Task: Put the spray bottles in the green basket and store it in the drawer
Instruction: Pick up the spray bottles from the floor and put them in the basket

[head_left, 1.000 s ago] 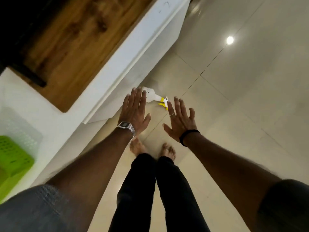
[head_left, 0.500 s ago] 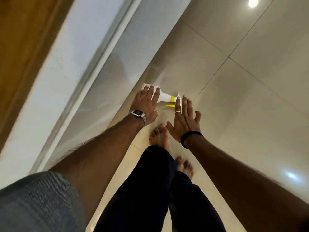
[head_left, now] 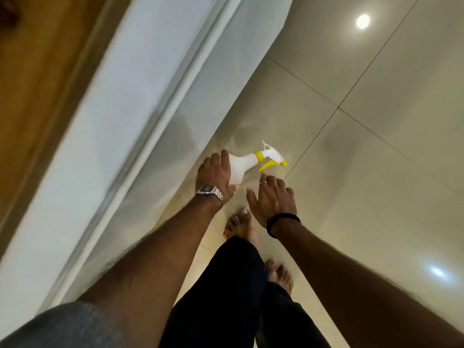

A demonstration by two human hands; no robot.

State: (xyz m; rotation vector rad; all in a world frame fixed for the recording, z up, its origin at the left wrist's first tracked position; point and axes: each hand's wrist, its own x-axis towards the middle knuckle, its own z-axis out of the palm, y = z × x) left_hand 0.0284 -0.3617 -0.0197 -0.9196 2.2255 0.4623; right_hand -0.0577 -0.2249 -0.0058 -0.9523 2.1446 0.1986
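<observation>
Spray bottle, one, white plastic with yellow trigger [head_left: 247,162], lying on tiled floor [head_left: 364,159]; left hand [head_left: 216,175] fingers wrapping its body, right hand [head_left: 272,197] fingers spread, holding nothing.

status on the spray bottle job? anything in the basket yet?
Done: nothing that shows here. In hand: the left hand is closing around the white spray bottle lying on the floor; the right hand hovers open beside it. Left: lifting it, basketing the bottles, storing the basket. Basket and drawer are out of view.

Light: dim, warm.
Glare: two lamp reflections on the glossy floor tiles [head_left: 376,146].
Blur: cabinet front [head_left: 140,121] smeared by motion.
Edges: wide-angle bending.
</observation>
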